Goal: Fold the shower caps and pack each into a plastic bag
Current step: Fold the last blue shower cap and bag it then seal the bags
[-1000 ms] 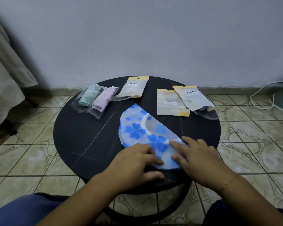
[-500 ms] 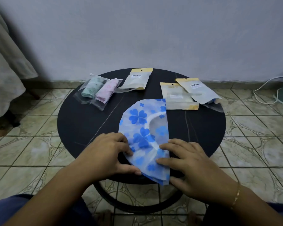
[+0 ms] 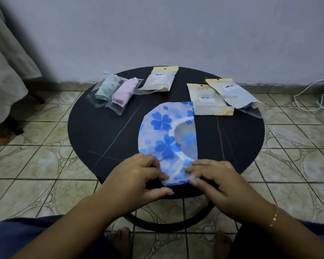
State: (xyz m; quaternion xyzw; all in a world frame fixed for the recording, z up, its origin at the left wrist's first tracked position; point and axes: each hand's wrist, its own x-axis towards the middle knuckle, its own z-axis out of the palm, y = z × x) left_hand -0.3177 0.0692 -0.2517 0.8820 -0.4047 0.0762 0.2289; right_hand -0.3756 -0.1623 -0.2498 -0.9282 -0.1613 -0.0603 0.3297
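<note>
Both hands work the near end of the blue-flowered shower cap (image 3: 166, 135), folded in half on the round table (image 3: 101, 128): the left hand (image 3: 138, 176) and right hand (image 3: 215, 176) each pinch its edge with curled fingers. That thin plastic looks slippery, so a loose pinch could let the fold spring open.

Pinching the near end of the blue-flowered shower cap (image 3: 166, 135) with left hand (image 3: 138, 176) and right hand (image 3: 215, 179). Lying folded in half on the round black table (image 3: 101, 135), its far edge touching a packet (image 3: 209, 101).
</note>
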